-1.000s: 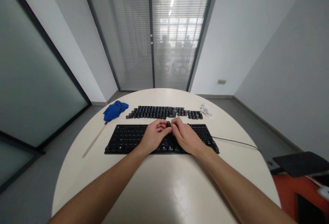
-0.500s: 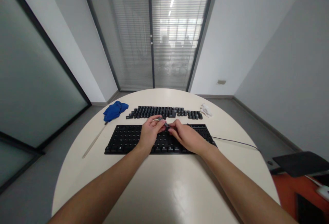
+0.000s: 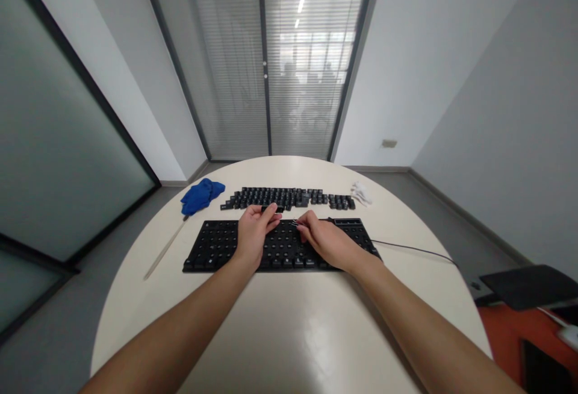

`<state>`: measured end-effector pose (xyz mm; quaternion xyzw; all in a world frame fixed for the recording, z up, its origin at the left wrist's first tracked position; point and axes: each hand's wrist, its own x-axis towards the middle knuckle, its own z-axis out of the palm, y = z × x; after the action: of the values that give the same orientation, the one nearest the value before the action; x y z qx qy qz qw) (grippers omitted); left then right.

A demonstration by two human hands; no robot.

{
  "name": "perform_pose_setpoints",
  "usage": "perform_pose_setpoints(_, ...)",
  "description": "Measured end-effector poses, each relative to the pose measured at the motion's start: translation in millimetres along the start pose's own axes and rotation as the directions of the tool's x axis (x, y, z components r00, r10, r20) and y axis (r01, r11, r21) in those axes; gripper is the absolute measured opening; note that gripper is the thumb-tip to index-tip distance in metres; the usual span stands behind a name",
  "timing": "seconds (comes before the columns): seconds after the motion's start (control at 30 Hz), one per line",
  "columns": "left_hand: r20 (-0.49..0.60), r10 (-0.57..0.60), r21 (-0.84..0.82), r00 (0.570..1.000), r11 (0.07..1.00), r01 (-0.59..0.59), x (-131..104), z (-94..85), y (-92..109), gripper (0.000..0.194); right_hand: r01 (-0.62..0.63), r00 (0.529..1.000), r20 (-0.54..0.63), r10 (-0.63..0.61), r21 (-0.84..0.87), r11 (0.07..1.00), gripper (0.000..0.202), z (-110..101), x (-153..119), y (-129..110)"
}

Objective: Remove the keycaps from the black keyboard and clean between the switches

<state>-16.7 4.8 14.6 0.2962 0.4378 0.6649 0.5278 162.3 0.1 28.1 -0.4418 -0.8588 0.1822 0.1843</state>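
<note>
My left hand [image 3: 254, 231] is above the upper middle of the black keyboard [image 3: 217, 243], thumb and fingers pinching a long black keycap [image 3: 280, 209] whose near side is partly hidden by the thumb. To its right, my right hand [image 3: 323, 237] is closed over the keyboard, with a thin silvery wire piece [image 3: 295, 222] sticking out from the fingertips. Most of the keyboard's keys are off; some keycaps remain along its bottom row. Loose black keycaps [image 3: 266, 195] lie in keyboard-like rows just beyond.
On the round cream table [image 3: 271, 322], a blue cloth [image 3: 201, 195] and a thin pale-handled stick [image 3: 165, 249] lie at left. A crumpled white cloth [image 3: 361, 194] is at right back. The keyboard cable [image 3: 415, 249] runs off the right edge.
My left hand has drawn left, away from the right hand, carrying the keycap. The wire now shows at the right fingertips; the right hand has barely moved.
</note>
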Motion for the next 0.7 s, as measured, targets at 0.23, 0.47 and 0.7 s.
perform_pose_setpoints(0.23, 0.057, -0.071, 0.062, 0.996, 0.996, 0.067, 1.3, -1.3, -1.1, 0.042, -0.047, 0.979, -0.198, 0.054, 0.039, 0.998, 0.025, -5.4, 0.2, 0.8)
perform_pose_setpoints(0.47, 0.161, -0.055, 0.202, 0.985, 0.979, 0.022, -2.5, -0.7, -3.9, 0.046, 0.011, 0.980, -0.198, 0.031, 0.208, 0.978, 0.023, -6.3, 0.0, -4.9)
perform_pose_setpoints(0.7, 0.258, -0.049, 0.282, 0.965, 0.959, -0.026, -4.9, -1.2, -5.6, 0.045, -0.008, 0.978, -0.202, 0.047, 0.192, 0.981, 0.011, -3.0, 0.4, -4.3)
